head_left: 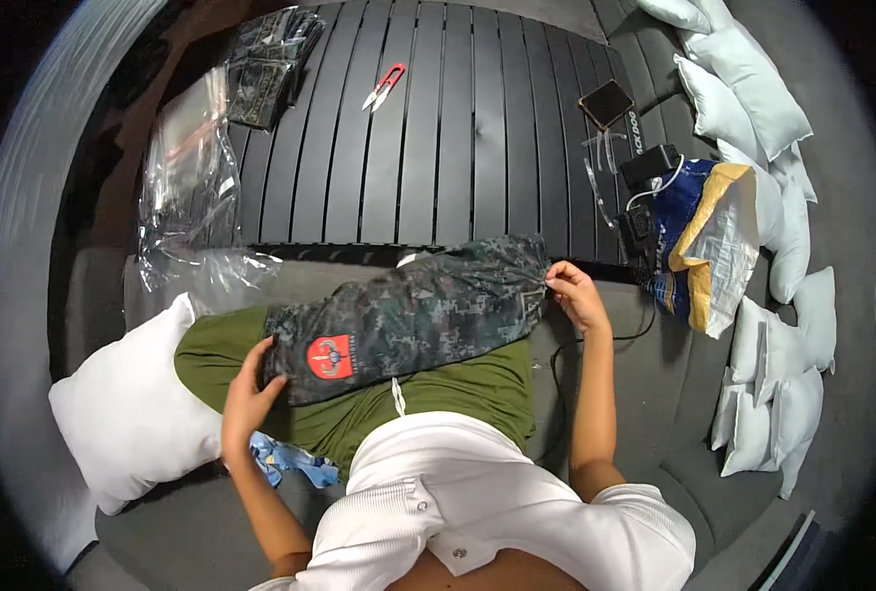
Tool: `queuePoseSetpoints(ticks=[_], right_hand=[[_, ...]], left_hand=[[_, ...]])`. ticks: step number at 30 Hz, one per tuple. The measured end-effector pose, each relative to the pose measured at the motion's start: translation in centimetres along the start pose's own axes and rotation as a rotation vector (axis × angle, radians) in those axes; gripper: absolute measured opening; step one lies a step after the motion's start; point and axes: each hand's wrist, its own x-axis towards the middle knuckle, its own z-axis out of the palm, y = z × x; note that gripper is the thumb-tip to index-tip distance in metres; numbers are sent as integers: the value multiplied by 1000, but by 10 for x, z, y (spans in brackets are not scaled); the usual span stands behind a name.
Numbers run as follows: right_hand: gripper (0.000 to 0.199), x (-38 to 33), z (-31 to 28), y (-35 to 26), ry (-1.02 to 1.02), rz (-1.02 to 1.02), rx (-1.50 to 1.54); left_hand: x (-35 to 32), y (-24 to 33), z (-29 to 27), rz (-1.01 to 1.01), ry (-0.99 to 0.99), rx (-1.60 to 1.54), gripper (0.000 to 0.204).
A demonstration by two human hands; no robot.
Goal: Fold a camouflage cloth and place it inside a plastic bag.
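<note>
A piece of dark digital-camouflage cloth (428, 305) with a red emblem patch lies across my lap, stretching from left to upper right. At its upper right end my right hand (578, 295) pinches the edge between thumb and fingers. My left hand (251, 392) rests against the left end beside the red patch, thumb and fingers apart. Under the cloth are green shorts (457, 394) with a white drawstring. A plump white pillow (132, 404) leans at my left side, next to a blue patterned cloth (295, 461) that is partly hidden.
The black slatted table (438, 148) ahead carries red-handled thread snips (384, 87), a phone (607, 104), clear glasses (600, 177), a black adapter (649, 167), folded camouflage pieces (265, 79) and clear plastic bags (187, 158). Right stand a blue-yellow sack (704, 236) and several white pillows (753, 89).
</note>
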Motion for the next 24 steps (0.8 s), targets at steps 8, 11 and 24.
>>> queuePoseSetpoints(ticks=[8,11,24], right_hand=[[11,0,2,3,-7,55,-209],[12,-2,0,-4,13,25,-147],[13,4,1,-7,38,-22,-179]], left_hand=[[35,15,28,-191,307,128,28],[40,16,24,-178,251,130,27],[38,11,10,-51,96,-205,53]])
